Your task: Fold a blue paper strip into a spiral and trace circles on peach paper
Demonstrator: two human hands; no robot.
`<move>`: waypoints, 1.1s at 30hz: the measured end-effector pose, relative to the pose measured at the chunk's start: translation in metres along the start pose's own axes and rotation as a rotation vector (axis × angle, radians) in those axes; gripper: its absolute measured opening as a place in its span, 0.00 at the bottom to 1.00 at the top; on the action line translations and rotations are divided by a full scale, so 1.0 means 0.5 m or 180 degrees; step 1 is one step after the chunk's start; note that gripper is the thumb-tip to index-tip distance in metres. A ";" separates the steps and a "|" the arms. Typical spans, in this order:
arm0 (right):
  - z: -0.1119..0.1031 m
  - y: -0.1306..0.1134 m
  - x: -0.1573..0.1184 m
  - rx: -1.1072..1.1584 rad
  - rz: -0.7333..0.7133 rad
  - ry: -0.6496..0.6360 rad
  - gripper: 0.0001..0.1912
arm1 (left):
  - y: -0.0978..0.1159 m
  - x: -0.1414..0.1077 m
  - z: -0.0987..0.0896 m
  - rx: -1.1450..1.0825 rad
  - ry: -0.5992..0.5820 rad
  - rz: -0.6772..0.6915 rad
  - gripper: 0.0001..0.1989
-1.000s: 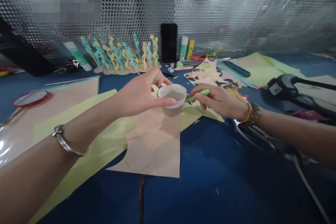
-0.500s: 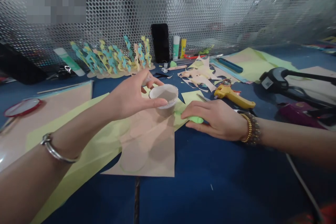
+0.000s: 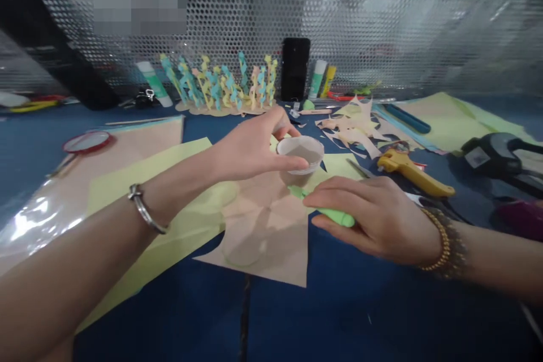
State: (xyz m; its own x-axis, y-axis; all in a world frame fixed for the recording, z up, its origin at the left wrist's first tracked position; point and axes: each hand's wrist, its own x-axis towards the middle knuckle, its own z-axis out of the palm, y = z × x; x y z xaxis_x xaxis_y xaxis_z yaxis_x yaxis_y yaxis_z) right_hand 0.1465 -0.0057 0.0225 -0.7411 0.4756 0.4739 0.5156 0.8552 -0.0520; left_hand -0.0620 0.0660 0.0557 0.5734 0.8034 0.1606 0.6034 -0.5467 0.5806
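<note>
White paper cup (image 3: 300,154) sat tilted in the L hand (image 3: 250,150), mouth toward cam, its low side near the tan paper sheet (image 3: 267,249); cannot tell if it touched. L fingers (image 3: 282,119) and thumb (image 3: 292,163) held it by the rim, spread only as wide as the cup, firm grip.

Main change vs half a sec before: R hand (image 3: 373,223) went from lying flat over the chunky green pen (image 3: 335,216) to gripping it, R fingers (image 3: 339,195) curled round the barrel, tip angled in right beside the cup's low side. Faint round outlines (image 3: 244,251) showed on the tan sheet, which overlapped a pale yellow-green paper sheet (image 3: 148,172) on the dark blue surface (image 3: 169,317). Yellow glue gun (image 3: 413,175) lay just right of R hand, near a heap of cut paper scraps (image 3: 352,127).
</note>
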 end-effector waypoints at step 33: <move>-0.005 0.045 -0.021 0.0374 0.0757 -0.0419 0.09 | -0.022 -0.001 0.004 -0.0114 0.0051 0.0368 0.23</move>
State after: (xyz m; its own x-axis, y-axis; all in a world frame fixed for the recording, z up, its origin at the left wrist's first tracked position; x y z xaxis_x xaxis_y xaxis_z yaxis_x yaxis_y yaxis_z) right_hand 0.1671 0.0082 0.0183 -0.6588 0.6815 0.3186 0.6338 0.7310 -0.2529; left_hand -0.0678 0.0708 0.0478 0.6289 0.7393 0.2407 0.5134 -0.6274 0.5855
